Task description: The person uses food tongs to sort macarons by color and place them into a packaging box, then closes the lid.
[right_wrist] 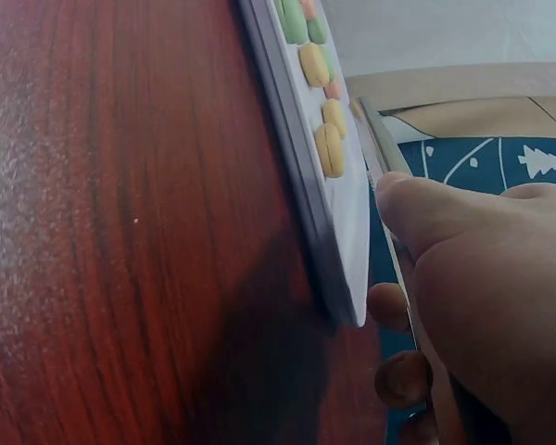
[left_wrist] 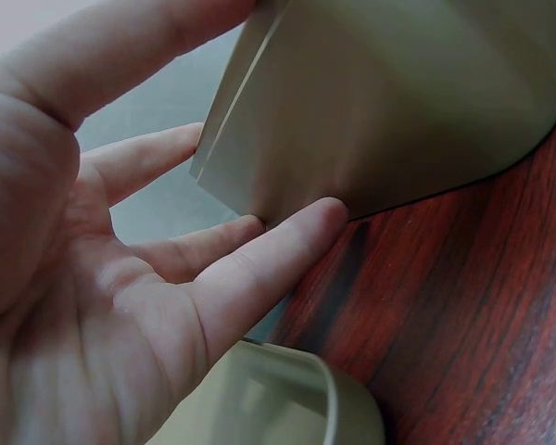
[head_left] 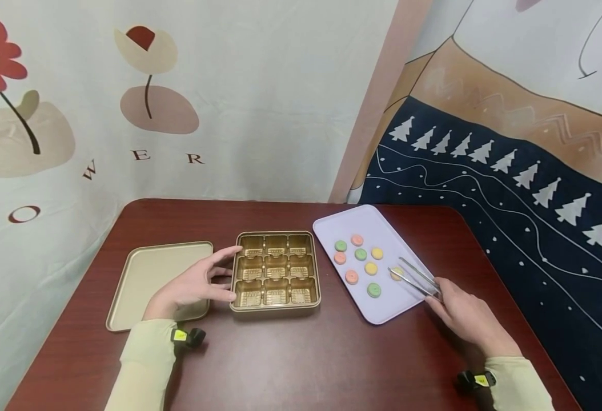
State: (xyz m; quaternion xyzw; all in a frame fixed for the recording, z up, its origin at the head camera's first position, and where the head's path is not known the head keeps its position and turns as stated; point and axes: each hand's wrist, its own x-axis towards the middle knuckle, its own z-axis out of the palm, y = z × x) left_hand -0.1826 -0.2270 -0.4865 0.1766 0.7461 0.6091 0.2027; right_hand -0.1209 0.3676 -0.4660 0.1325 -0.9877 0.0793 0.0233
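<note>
A square gold tin (head_left: pixel 275 313) with a gold insert of several compartments (head_left: pixel 276 267) stands mid-table. My left hand (head_left: pixel 195 285) rests along its left side, fingers spread and fairly straight; in the left wrist view the fingertips (left_wrist: pixel 326 218) touch the tin's outer wall (left_wrist: pixel 398 102). My right hand (head_left: pixel 465 317) holds metal tongs (head_left: pixel 418 275) over the lilac tray (head_left: pixel 388 308). Their tips stand apart at a yellow macaron (head_left: pixel 396 274) near the tray's right edge. Several pink, green and yellow macarons (head_left: pixel 371 268) lie spread across the tray.
A shallow gold lid (head_left: pixel 152 274) lies on the left of the table, partly under my left forearm and hand. The dark red-brown table (head_left: pixel 291 365) meets a printed curtain (head_left: pixel 280 114) behind. A navy cloth with white trees (head_left: pixel 537 228) hangs along the right.
</note>
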